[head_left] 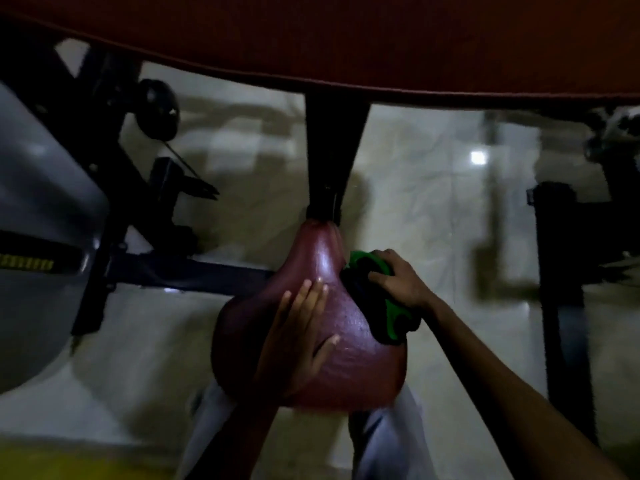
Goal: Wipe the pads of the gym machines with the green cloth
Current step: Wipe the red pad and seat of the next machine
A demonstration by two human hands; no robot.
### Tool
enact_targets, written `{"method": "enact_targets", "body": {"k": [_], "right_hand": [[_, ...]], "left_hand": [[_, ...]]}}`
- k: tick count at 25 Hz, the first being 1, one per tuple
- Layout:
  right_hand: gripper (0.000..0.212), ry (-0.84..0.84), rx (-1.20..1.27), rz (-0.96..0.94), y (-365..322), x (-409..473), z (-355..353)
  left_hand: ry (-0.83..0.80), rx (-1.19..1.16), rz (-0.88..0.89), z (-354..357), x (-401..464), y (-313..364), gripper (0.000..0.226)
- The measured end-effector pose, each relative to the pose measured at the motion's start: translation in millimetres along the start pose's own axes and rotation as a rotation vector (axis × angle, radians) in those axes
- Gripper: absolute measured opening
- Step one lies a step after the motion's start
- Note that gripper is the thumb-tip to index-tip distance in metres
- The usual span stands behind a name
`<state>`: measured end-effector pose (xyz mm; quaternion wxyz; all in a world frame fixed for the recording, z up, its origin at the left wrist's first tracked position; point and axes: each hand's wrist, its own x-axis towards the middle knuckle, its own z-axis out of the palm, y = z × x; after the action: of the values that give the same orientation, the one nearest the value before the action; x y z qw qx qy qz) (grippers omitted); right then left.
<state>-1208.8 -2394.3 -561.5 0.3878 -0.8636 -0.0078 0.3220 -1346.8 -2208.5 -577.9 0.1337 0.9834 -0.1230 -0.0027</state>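
Green cloth [381,299], soft and bunchable, is being gripped by right hand [398,282]; left hand [298,334] is resting flat, fingers straight, steadying glossy maroon saddle pad [346,362].

left hand [298,327] on seat pad [349,368], cloth [377,306] right

At nine o'clock, a black strip [38,256] on the grey machine housing [41,202] carries a line of yellow lettering [26,264], upside down and too blurred to read. No other text shows.
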Motion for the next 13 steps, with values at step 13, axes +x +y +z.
{"method": "enact_targets", "body": {"k": [13], "right_hand": [[0.035, -0.201, 0.041, -0.164, 23, 0, -13]], "left_hand": [[-0.009, -0.019, -0.193, -2, -6, 12, 0.073]]}}
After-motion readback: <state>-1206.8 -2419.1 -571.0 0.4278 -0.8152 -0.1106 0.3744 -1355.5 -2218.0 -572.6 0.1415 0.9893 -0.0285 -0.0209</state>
